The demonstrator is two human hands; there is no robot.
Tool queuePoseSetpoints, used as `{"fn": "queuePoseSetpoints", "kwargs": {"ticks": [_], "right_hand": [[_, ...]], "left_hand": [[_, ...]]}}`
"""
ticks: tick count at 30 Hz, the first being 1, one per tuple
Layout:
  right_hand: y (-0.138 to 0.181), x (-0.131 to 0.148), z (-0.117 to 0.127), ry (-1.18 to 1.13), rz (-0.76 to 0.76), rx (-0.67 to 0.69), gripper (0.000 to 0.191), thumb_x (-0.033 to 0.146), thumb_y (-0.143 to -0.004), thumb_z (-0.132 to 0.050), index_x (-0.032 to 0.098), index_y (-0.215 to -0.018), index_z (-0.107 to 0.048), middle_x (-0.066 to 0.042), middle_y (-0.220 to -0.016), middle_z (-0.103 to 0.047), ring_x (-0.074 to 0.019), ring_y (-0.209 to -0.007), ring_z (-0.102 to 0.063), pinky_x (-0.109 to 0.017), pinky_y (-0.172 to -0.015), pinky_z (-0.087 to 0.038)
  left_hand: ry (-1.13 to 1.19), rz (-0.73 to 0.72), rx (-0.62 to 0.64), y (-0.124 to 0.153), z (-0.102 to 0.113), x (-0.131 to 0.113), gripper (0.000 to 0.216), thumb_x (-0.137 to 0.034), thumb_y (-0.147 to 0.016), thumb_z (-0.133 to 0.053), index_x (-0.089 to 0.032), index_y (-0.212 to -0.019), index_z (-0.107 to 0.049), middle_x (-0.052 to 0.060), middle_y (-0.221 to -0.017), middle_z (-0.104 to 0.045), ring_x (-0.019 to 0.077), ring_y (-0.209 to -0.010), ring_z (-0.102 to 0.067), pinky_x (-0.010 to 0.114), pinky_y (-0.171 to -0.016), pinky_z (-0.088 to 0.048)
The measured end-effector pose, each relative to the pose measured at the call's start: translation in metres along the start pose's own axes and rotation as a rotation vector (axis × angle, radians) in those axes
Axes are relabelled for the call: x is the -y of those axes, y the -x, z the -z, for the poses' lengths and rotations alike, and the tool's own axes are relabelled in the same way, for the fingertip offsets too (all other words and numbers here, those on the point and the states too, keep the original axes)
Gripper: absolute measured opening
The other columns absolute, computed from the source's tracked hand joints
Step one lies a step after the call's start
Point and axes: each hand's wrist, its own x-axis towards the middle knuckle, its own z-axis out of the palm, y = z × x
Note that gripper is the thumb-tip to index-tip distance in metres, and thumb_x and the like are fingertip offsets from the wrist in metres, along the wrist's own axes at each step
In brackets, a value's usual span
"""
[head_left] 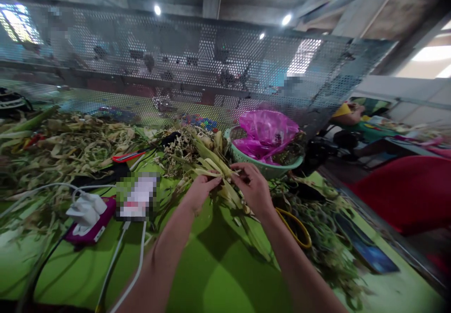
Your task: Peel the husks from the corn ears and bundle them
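Note:
A bundle of long, pale yellow-green dried leaves (211, 157), which look like corn husks, is pinched between my two hands above the green table. My left hand (207, 186) grips its left side with thumb and fingertips. On the other side, my right hand (252, 184) is closed on the bundle too, fingers bent over it. Loose leaf ends (230, 194) hang down below the hands. Just behind the right hand stands a light green plastic basket (259, 162) with a pink plastic bag (266, 132) in it.
Heaps of dried plant strips (81, 148) cover the left side. A purple power strip (92, 228) with white chargers, a phone (138, 198), cables and red-handled cutters (128, 156) lie there. At right are a yellow ring (296, 228), more plant matter and a red chair (405, 193). Perforated metal panel behind.

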Motion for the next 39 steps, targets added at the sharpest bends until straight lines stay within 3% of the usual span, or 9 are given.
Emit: {"fn": "queuePoseSetpoints", "kwargs": {"ticks": [3, 8, 16, 22, 28, 33, 39], "right_hand": [[0.001, 0.005, 0.001, 0.01, -0.024, -0.078, 0.019, 0.036, -0.085, -0.059, 0.022, -0.097, -0.063, -0.007, -0.104, -0.06, -0.0165, -0.074, -0.056, -0.028, -0.066, -0.046], [0.004, 0.004, -0.007, -0.016, -0.087, 0.159, 0.018, 0.038, -0.084, -0.06, 0.02, -0.079, -0.063, -0.002, -0.074, -0.063, -0.0177, -0.07, -0.058, -0.028, -0.067, -0.045], [0.005, 0.0, -0.012, 0.045, -0.06, 0.098, 0.01, 0.027, -0.079, -0.059, 0.021, -0.078, -0.066, -0.002, -0.074, -0.068, -0.0196, -0.069, -0.061, -0.029, -0.067, -0.046], [0.005, 0.004, -0.012, 0.099, 0.047, 0.106, 0.009, 0.023, -0.081, -0.058, 0.022, -0.076, -0.067, -0.006, -0.08, -0.069, -0.0224, -0.079, -0.062, -0.033, -0.074, -0.046], [0.004, -0.007, -0.018, -0.165, -0.196, 0.133, 0.02, 0.038, -0.076, -0.065, 0.018, -0.075, -0.067, -0.002, -0.071, -0.068, -0.0183, -0.068, -0.06, -0.03, -0.066, -0.047], [0.004, -0.005, -0.02, -0.562, -0.456, 0.161, 0.031, 0.047, -0.072, -0.071, 0.018, -0.084, -0.067, -0.004, -0.079, -0.07, -0.0178, -0.069, -0.062, -0.031, -0.066, -0.051], [0.005, -0.008, -0.019, -0.661, -0.501, 0.059, 0.041, 0.053, -0.065, -0.076, 0.02, -0.083, -0.062, -0.003, -0.073, -0.068, -0.0203, -0.068, -0.064, -0.033, -0.064, -0.053]], "left_hand": [[0.023, -0.017, -0.094, -0.001, -0.001, 0.001, 0.03, -0.028, -0.061, -0.082, -0.015, -0.082, -0.066, 0.003, -0.073, -0.066, 0.0113, -0.065, -0.059, 0.022, -0.067, -0.045], [0.106, 0.032, -0.081, -0.002, -0.003, 0.004, 0.028, -0.023, -0.061, -0.08, -0.014, -0.084, -0.067, 0.003, -0.073, -0.067, 0.0114, -0.065, -0.06, 0.023, -0.069, -0.046], [-0.075, -0.093, -0.036, 0.002, -0.003, 0.002, 0.032, -0.027, -0.062, -0.081, -0.016, -0.089, -0.067, 0.002, -0.083, -0.067, 0.0115, -0.073, -0.059, 0.023, -0.073, -0.045], [-0.134, -0.148, -0.083, -0.001, -0.005, 0.003, 0.028, -0.035, -0.06, -0.081, -0.016, -0.075, -0.066, 0.0, -0.07, -0.064, 0.0114, -0.066, -0.054, 0.022, -0.065, -0.043], [0.037, -0.058, -0.11, 0.002, -0.007, 0.004, 0.03, -0.033, -0.059, -0.082, -0.014, -0.075, -0.065, 0.002, -0.068, -0.063, 0.011, -0.061, -0.055, 0.022, -0.061, -0.042], [0.032, -0.052, -0.087, 0.003, -0.007, 0.001, 0.027, -0.03, -0.06, -0.082, -0.015, -0.075, -0.065, 0.001, -0.068, -0.063, 0.0106, -0.061, -0.056, 0.023, -0.064, -0.045], [-0.182, -0.119, 0.012, -0.004, -0.005, 0.009, 0.021, -0.033, -0.069, -0.076, -0.015, -0.078, -0.07, 0.004, -0.073, -0.066, 0.0146, -0.071, -0.058, 0.025, -0.072, -0.045]]}}
